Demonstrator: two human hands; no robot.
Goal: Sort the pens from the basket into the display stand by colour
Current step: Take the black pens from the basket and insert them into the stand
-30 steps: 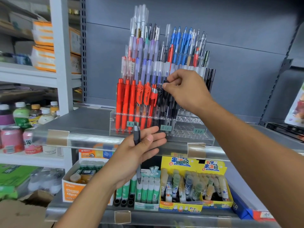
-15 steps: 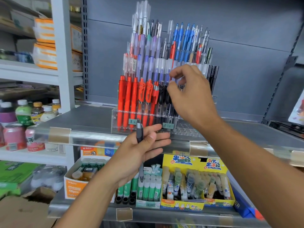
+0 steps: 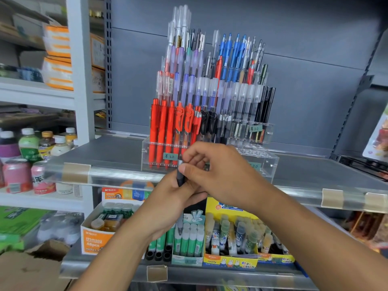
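A clear tiered display stand (image 3: pixel 260 162) sits on the grey shelf, packed with pens: red pens (image 3: pixel 161 127) at the front left, black pens (image 3: pixel 207 122) beside them, purple and blue ones in the rows behind. In front of the stand my left hand (image 3: pixel 168 204) holds a dark pen (image 3: pixel 180 177) upright, its tip showing below the palm. My right hand (image 3: pixel 220 173) has come onto the pen's upper end, thumb and fingers pinching it. The basket is not in view.
The shelf's clear front rail (image 3: pixel 105 175) runs just under my hands. Below it stand boxes of glue sticks (image 3: pixel 189 238) and a yellow box of glue tubes (image 3: pixel 241 238). Drink bottles and cans (image 3: pixel 27 160) fill the white rack at left.
My right hand left the black pens in the stand and dropped down to the dark pen in my left hand. The left hand stayed in place with the pen.
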